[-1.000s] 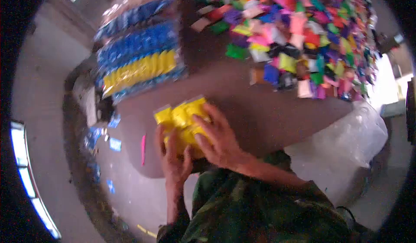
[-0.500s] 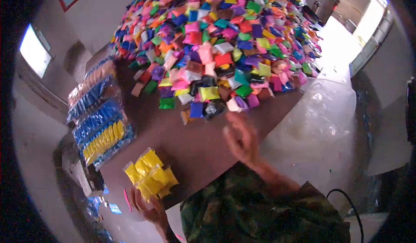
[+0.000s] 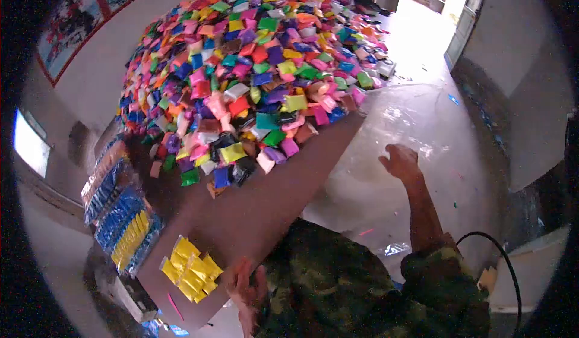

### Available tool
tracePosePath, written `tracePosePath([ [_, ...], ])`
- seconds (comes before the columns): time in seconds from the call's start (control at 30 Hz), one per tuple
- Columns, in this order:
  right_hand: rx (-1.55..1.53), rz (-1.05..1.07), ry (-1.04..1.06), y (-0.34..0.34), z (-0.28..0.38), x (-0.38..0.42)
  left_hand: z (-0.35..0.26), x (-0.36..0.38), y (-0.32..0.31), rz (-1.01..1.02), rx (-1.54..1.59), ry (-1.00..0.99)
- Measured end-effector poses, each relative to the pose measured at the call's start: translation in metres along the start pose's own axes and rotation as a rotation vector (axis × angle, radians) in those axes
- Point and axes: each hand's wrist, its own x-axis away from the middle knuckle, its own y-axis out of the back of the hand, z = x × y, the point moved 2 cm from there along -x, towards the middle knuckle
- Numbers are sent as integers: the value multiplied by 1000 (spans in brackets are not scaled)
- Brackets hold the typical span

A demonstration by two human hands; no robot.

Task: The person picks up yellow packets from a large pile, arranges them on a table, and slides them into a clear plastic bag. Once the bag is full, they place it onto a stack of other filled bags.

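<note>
A stack of yellow packets (image 3: 188, 270) lies on the brown table (image 3: 253, 205) near its front corner. My left hand (image 3: 246, 290) is just right of the stack, fingers spread, holding nothing. My right hand (image 3: 399, 161) reaches far to the right, over a large clear plastic bag (image 3: 422, 127) beside the table; its fingers are curled at the plastic, and I cannot tell whether they grip it. A big heap of small coloured packets (image 3: 253, 72) covers the far part of the table.
Clear bags packed with blue and yellow packets (image 3: 123, 229) lie along the table's left edge. A pink strip (image 3: 175, 306) lies by the front corner. A black cable (image 3: 488, 241) runs at my right. A bright doorway (image 3: 446, 6) opens at the back right.
Both hands have left the yellow stack, which now rests on the table. My right hand swung right to the plastic bag, and my view turned toward the coloured heap.
</note>
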Motion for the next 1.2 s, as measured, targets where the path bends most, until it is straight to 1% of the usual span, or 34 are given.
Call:
tracePosePath([
  [0.07, 44, 232, -30, -1, 1, 13, -9, -9, -3, 97, 11, 24],
  [0.1, 64, 349, -45, 1, 7, 19, -3, -2, -9, 87, 73, 108],
  [0.13, 94, 382, -22, -3, 9, 24, 4, 6, -17, 77, 138, 192],
  [0.2, 154, 452, 17, -18, 7, 35, 10, 10, -24, 83, 154, 218],
  [0.27, 144, 430, 57, -29, 0, 44, -5, -7, -15, 107, 62, 103],
  [0.3, 140, 421, 79, -28, 2, 47, -5, -9, -16, 93, 81, 80],
  [0.37, 150, 456, 22, -23, 5, 45, -2, -10, -18, 60, 116, 37],
  [0.43, 116, 462, -18, -22, 2, 38, -1, -10, -20, 107, 130, 98],
  [0.47, 105, 447, -46, -21, 2, 34, 0, -9, -21, 131, 132, 131],
  [0.53, 81, 415, -99, -15, 4, 23, 8, -7, -23, 155, 44, 67],
  [0.57, 77, 359, -115, -17, 2, 17, 11, -7, -25, 166, 0, 33],
  [0.63, 72, 245, -147, -25, -5, 3, 3, -15, -24, 182, 78, 77],
  [0.67, 52, 169, -199, -28, -11, -5, 0, -18, -25, 190, 119, 101],
  [0.73, 19, 15, -302, -32, -24, -20, 15, -4, -27, 186, 92, 57],
  [0.77, 39, 23, -334, -34, -30, -26, 24, 3, -31, 183, 79, 34],
  [0.83, 72, 37, -390, -40, -35, -39, 22, -7, -43, -77, 34, -227],
  [0.87, 82, 30, -376, -46, -36, -46, 21, -12, -47, -207, 6, -357],
  [0.97, 94, 8, -358, -63, -42, -55, -5, -39, -30, 41, 41, -193],
  [1.07, 95, -15, -379, -61, -44, -60, -13, -50, -31, -15, 56, -179],
  [1.13, 139, -5, -390, -50, -38, -55, -11, -49, -32, -9, 60, -166],
  [1.2, 97, -80, -382, -47, -43, -52, -11, -48, -31, 23, 71, -142],
])
